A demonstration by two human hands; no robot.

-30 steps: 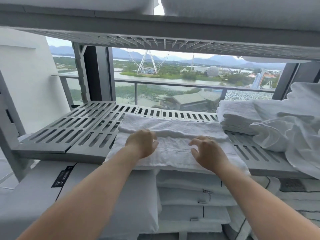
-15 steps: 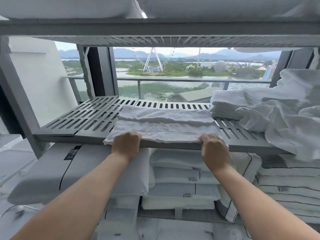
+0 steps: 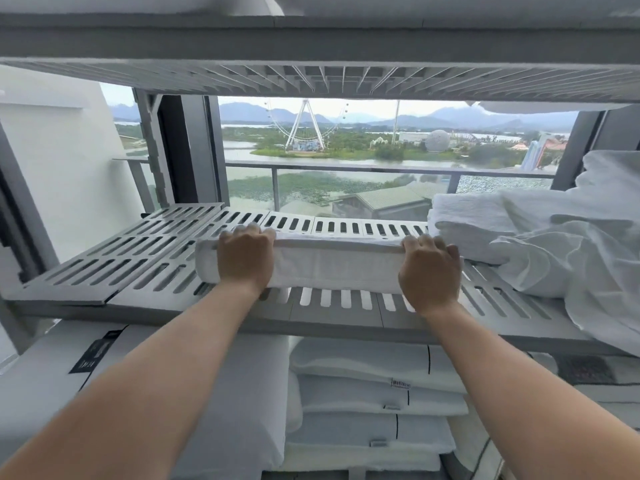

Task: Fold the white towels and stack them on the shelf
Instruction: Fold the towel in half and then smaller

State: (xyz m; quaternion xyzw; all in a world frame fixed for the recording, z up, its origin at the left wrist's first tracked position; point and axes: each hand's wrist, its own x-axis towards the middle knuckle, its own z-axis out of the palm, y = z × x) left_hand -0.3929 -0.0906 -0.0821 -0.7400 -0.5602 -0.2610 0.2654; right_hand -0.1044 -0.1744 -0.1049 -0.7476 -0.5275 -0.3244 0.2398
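Observation:
A white towel (image 3: pixel 332 265) lies folded into a long narrow band across the middle of the grey slatted shelf (image 3: pixel 114 268). My left hand (image 3: pixel 244 256) lies over its left end, fingers curled over the far edge. My right hand (image 3: pixel 429 268) covers the right end the same way, fingertips hooked over the far fold. A folded white towel (image 3: pixel 464 223) sits at the right back of the shelf. Beside it a loose crumpled heap of white towels (image 3: pixel 568 258) hangs over the shelf's right front edge.
Another slatted shelf (image 3: pixel 311 77) hangs close overhead with white linen on it. Below the working shelf lie stacked white pillows (image 3: pixel 374 396) and a large pillow (image 3: pixel 194 393) at the left. Behind is a window with a balcony rail (image 3: pixel 381 168).
The towel's near edge, gripped at the shelf front half a second ago, has been carried away from me and folded over. The towel is now half as deep, with both hands at its far edge.

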